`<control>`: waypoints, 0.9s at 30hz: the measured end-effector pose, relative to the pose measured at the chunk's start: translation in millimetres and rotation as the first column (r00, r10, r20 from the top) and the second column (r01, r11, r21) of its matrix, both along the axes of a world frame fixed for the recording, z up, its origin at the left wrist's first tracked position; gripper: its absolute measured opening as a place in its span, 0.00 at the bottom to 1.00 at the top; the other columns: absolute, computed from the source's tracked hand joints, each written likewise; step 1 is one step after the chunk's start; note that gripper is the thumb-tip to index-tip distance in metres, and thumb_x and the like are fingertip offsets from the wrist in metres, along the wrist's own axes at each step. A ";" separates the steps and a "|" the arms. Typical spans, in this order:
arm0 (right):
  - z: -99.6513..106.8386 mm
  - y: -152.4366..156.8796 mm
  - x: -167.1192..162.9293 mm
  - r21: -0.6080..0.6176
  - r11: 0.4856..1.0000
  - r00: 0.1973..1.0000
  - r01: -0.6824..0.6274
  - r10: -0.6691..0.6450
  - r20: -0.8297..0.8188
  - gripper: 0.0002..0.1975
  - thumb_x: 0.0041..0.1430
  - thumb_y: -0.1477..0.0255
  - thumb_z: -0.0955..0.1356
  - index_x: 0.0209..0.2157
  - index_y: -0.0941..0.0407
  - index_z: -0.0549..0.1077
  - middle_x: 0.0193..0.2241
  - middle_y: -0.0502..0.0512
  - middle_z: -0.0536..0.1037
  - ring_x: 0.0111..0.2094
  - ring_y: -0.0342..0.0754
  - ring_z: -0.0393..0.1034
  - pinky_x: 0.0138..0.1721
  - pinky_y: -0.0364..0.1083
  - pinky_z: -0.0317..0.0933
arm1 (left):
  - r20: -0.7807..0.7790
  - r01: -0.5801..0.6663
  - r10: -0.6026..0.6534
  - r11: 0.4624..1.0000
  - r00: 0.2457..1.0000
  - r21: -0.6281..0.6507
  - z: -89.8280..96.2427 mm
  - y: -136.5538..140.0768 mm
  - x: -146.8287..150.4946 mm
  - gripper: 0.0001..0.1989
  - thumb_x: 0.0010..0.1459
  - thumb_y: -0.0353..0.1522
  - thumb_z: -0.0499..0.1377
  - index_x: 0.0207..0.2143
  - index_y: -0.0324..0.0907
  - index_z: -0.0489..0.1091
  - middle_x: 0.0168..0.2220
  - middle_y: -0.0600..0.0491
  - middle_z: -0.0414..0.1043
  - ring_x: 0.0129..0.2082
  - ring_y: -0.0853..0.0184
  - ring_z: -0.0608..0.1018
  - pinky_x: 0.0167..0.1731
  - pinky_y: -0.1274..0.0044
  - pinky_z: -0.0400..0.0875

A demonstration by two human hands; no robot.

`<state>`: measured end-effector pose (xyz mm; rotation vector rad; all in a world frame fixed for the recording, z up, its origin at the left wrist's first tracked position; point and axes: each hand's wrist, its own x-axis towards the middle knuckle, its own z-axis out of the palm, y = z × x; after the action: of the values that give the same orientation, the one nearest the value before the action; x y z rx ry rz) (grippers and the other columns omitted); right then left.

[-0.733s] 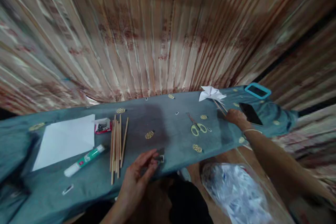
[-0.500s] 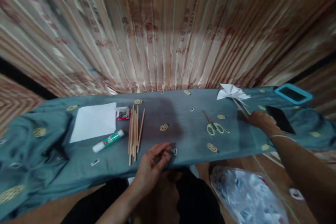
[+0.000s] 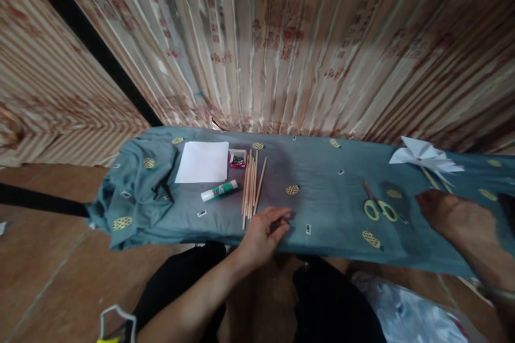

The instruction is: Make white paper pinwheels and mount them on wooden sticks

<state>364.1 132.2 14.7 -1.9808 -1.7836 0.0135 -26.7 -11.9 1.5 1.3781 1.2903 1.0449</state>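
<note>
My left hand rests at the front edge of the cloth, fingers loosely bent and thumb apart, holding nothing. Just beyond it lies a bundle of several wooden sticks. My right hand is blurred by motion over the right part of the cloth, its fingertips turned under and hidden. Behind that hand lie white paper pinwheels with their sticks pointing toward it; a small gap shows between. Green-handled scissors lie open to its left.
Left of the sticks are a stack of white paper, a small red box of metal pins and a glue stick. Bunched cloth covers the left end. A dark object sits at the right edge. A plastic bag is on the floor.
The view has swung left, so things appear shifted right. My right hand has come away from the pinwheel sticks toward the scissors. My left hand stays near the front edge.
</note>
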 end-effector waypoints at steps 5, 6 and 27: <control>0.4 -26.2 -150.6 -0.153 0.891 0.904 -0.427 0.421 -0.074 0.11 0.56 0.63 0.65 0.32 0.51 0.78 0.31 0.58 0.83 0.33 0.55 0.78 0.35 0.50 0.65 | -0.043 -0.059 0.062 0.996 0.997 0.062 -2.8 1.1 -15.0 0.15 0.57 0.27 0.59 0.47 0.36 0.75 0.40 0.47 0.76 0.37 0.66 0.77 0.43 0.73 0.72; -0.7 -29.2 -181.0 -0.147 0.850 0.862 -0.506 0.490 -0.134 0.12 0.58 0.64 0.64 0.31 0.52 0.78 0.30 0.56 0.83 0.32 0.54 0.77 0.35 0.48 0.65 | -0.050 -0.074 0.078 0.995 0.996 0.073 -3.8 1.1 -17.4 0.14 0.57 0.27 0.59 0.46 0.36 0.76 0.39 0.47 0.76 0.37 0.65 0.77 0.43 0.73 0.72; -58.9 -6.5 -445.7 0.100 0.346 0.303 -0.933 0.905 -0.297 0.23 0.52 0.69 0.74 0.51 0.53 0.73 0.57 0.55 0.72 0.63 0.53 0.61 0.67 0.55 0.54 | -0.371 -0.224 0.594 0.695 0.714 0.683 14.7 -12.8 -81.6 0.27 0.63 0.35 0.55 0.63 0.38 0.56 0.64 0.38 0.58 0.63 0.52 0.60 0.59 0.61 0.57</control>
<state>-81.7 125.7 -44.3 -0.6015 -2.4457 0.7557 -108.4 -24.7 16.1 2.0401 1.9052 1.5287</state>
